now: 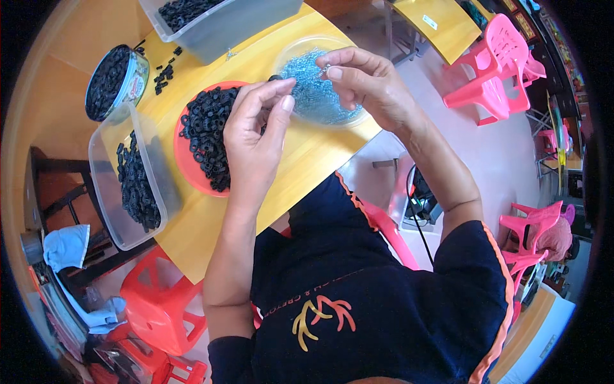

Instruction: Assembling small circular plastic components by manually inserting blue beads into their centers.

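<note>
My left hand point(256, 121) is over the red plate point(181, 153), its thumb and fingers pinched together. A small black plastic part point(275, 78) shows at its fingertips. Over the round clear tub point(281, 54), my right hand point(368, 80) pinches a small silvery metal piece point(325, 70) between thumb and index finger; its exact kind is too small to tell. Many small shiny bluish-silver pieces point(310, 89) fill the tub. Heaped on the plate are black ring-shaped parts point(208, 131), partly hidden by my left hand.
A clear box point(157, 173) of black parts stands at the table's left edge, near a round tin point(134, 80) of more. Loose black parts point(165, 75) lie beside the tin. A large grey bin point(224, 32) stands at the far side. Red stools point(160, 307) and pink chairs point(495, 70) surround the table.
</note>
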Motion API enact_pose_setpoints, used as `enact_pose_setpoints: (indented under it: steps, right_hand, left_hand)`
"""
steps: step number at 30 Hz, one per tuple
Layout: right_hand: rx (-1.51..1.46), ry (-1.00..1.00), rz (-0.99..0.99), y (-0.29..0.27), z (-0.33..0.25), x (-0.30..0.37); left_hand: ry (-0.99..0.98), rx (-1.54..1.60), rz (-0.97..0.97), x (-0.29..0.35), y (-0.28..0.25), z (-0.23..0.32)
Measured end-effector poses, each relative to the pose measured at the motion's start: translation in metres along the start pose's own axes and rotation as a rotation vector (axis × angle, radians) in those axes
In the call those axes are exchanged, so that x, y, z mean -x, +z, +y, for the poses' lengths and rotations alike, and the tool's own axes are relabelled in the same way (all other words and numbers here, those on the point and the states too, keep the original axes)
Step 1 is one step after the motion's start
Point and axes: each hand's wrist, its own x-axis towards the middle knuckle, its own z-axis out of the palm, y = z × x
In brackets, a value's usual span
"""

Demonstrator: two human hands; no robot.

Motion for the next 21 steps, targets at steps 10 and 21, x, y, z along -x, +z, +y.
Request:
enact_pose_setpoints:
  steps: [10,21]
  right_hand:
    - [-0.173,0.087,0.017,-0.014,0.006,0.004]
    - [0.018,-0.03,0.074,-0.019,0.004,-0.001]
  left_hand:
    - [0.085,-0.087,-0.043,-0.03,0.034,-0.027]
    - [0.175,-0.097,-0.073,-0.03,0.035,-0.024]
